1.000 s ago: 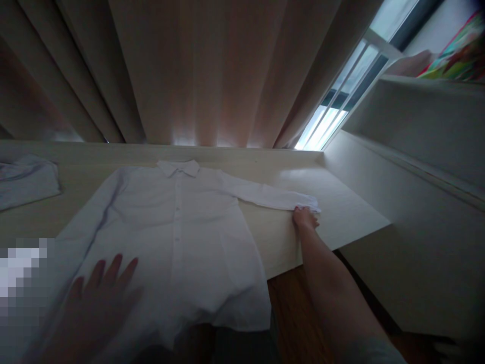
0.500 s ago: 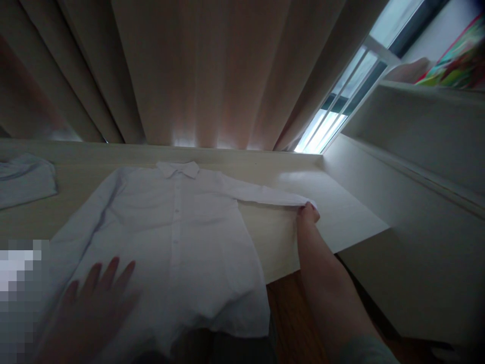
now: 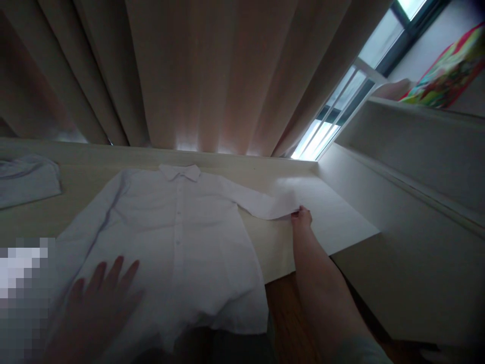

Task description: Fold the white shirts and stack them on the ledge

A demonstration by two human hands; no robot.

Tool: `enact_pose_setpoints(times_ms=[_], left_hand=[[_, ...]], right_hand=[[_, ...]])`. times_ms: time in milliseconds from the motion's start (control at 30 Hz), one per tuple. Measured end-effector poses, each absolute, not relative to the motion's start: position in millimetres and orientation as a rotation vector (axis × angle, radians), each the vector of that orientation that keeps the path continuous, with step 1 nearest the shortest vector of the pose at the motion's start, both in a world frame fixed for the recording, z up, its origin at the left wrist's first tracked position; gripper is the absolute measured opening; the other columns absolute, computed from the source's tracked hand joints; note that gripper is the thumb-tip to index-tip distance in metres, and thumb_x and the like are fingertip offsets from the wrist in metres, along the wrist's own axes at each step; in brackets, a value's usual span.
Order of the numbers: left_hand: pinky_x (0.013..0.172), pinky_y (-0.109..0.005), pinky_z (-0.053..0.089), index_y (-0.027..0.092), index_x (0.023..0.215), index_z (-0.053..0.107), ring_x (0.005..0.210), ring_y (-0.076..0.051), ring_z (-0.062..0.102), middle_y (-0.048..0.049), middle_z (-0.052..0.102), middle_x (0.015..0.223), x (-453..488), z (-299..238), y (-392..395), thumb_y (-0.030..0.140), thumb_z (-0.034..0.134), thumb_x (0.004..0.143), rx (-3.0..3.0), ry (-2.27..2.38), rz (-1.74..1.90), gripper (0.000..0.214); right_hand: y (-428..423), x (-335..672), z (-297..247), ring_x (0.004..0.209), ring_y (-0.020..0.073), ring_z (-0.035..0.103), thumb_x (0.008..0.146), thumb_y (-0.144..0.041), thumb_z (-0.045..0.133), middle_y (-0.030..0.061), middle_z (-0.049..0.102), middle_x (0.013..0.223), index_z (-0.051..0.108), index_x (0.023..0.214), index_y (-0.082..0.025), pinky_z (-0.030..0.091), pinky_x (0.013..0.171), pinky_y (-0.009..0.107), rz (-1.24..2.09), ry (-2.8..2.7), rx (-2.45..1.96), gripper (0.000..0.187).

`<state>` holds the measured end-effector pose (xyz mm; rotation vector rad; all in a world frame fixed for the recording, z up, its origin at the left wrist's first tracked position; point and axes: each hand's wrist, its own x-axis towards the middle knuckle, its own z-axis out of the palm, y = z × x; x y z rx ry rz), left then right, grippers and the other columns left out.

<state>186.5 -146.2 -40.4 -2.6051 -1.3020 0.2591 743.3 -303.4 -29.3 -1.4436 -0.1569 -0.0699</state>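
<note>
A white button-up shirt lies front side up on a pale surface, its collar at the far side and its front buttoned. My left hand is spread, fingers apart, over the lower part of the shirt on the left; whether it presses on the cloth I cannot tell. Far out to the right, my right hand pinches the cuff end of the shirt sleeve. That sleeve reaches sideways from the shoulder and sags a little in its middle. The other sleeve slants down to the left.
A folded white garment lies at the far left of the pale board. Long curtains hang behind it, beside a barred window. On the right stands a white panel with a shelf bearing a colourful packet.
My right hand has come slightly inward and nearer with the cuff; the sleeve, drawn straight before, now sags and spreads wider. My left hand stays spread over the shirt. The view has shifted slightly.
</note>
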Motion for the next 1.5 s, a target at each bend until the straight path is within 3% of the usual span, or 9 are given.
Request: enact_pose_setpoints(times_ms=[233,400,600,733,933,1133,1333,1433,1500], left_hand=[[0.101,-0.055,0.011,0.021,0.132,0.037,0.131,-0.035,0.014,-0.0118,0.023,0.143,186,-24,-151,0.049,0.039,0.077,-2.745,-1.362,0.126,0.062],[0.101,-0.056,0.008,0.023,0.134,0.034,0.132,-0.035,0.012,-0.0103,0.022,0.144,176,-32,-151,0.054,0.035,0.079,-2.797,-1.354,0.001,0.063],[0.101,-0.056,0.004,0.023,0.135,0.032,0.132,-0.035,0.010,-0.0104,0.022,0.144,166,-35,-154,0.057,0.032,0.081,-2.834,-1.324,-0.180,0.064],[0.101,-0.057,0.002,0.023,0.122,0.052,0.129,-0.036,0.021,-0.0118,0.039,0.136,160,-28,-157,0.056,0.029,0.082,-2.902,-1.300,-0.221,0.055],[0.101,-0.056,0.002,0.022,0.102,0.064,0.120,-0.034,0.036,-0.0132,0.057,0.116,154,-25,-161,0.055,0.029,0.083,-2.894,-1.288,-0.353,0.051],[0.100,-0.049,0.021,0.021,0.094,0.064,0.112,-0.027,0.043,-0.0098,0.059,0.109,147,-33,-154,0.044,0.039,0.083,-2.992,-1.219,-0.666,0.036],[0.068,-0.030,0.043,0.018,0.068,0.054,0.067,-0.016,0.051,-0.0030,0.053,0.065,134,-45,-138,0.037,0.032,0.086,-2.761,-1.706,-1.139,0.034],[0.072,-0.031,0.043,0.017,0.080,0.056,0.076,-0.018,0.053,-0.0054,0.055,0.074,136,-41,-137,0.037,0.034,0.085,-2.631,-1.773,-1.142,0.030],[0.087,-0.036,0.038,0.015,0.100,0.055,0.097,-0.022,0.050,-0.0110,0.056,0.098,142,-37,-140,0.038,0.039,0.083,-2.672,-1.639,-0.988,0.033]], right_hand=[[-216,692,55,0.069,0.0081,0.052,0.072,-0.030,0.052,-0.0062,0.051,0.072,0.047,0.080,-0.020,0.045,0.067,0.022,-0.101,-0.382,-1.318,0.014],[-143,586,99,0.068,0.0097,0.049,0.077,-0.032,0.051,-0.0043,0.051,0.067,0.052,0.076,-0.016,0.042,0.069,0.024,-0.125,-0.982,-1.425,0.016],[-136,418,49,0.094,0.0158,0.055,0.081,-0.027,0.046,0.0046,0.063,0.098,0.062,0.095,-0.021,0.039,0.085,0.030,0.082,-1.789,-1.508,0.022],[-171,352,-8,0.116,0.0197,0.043,0.079,-0.031,0.053,0.0029,0.053,0.122,0.064,0.096,-0.027,0.029,0.098,0.040,0.279,-2.260,-1.417,0.021],[-185,359,-28,0.112,0.0170,0.047,0.083,-0.025,0.044,0.0074,0.059,0.114,0.061,0.103,-0.018,0.033,0.097,0.036,0.220,-2.048,-1.622,0.026],[-194,399,-34,0.131,0.0259,0.016,0.085,-0.036,0.041,0.0137,0.028,0.141,0.036,0.132,-0.013,0.017,0.104,0.045,0.073,-1.867,-2.235,0.053],[-228,432,-46,0.132,0.0296,0.005,0.088,-0.050,0.025,0.0137,0.011,0.146,0.019,0.139,-0.015,0.013,0.102,0.050,0.056,-1.605,-2.592,0.063],[-243,444,-53,0.132,0.0305,0.004,0.087,-0.054,0.021,0.0137,0.010,0.146,0.016,0.140,-0.016,0.011,0.102,0.052,0.025,-1.511,-2.668,0.066],[-251,450,-59,0.132,0.0309,0.004,0.087,-0.056,0.019,0.0132,0.009,0.146,0.015,0.140,-0.017,0.009,0.101,0.053,0.030,-1.483,-2.711,0.066]])
